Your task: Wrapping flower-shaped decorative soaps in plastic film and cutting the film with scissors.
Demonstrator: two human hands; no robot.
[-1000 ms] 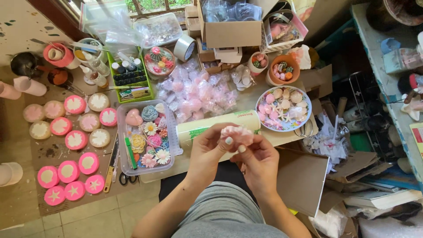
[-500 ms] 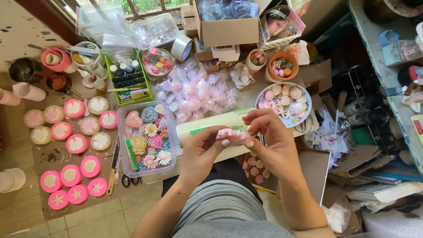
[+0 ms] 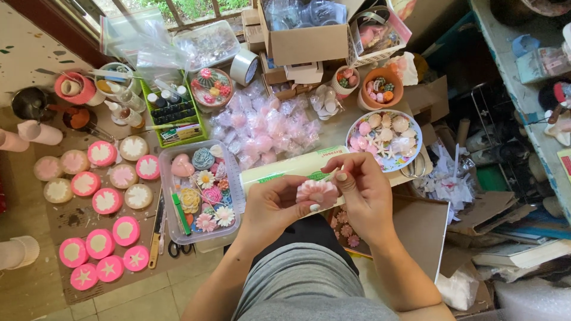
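Raised pink flower (image 3: 319, 191) between hands (image 3: 321, 199)

Matt, waxy pink flower (image 3: 318, 191); clear glossy plastic tray (image 3: 233, 178); rough brown cardboard box (image 3: 309, 43)

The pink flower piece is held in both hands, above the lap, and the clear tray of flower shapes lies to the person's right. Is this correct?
Not quite. In the head view the clear tray lies to the person's left. The rest holds: left hand and right hand both hold the pink flower piece above the lap.
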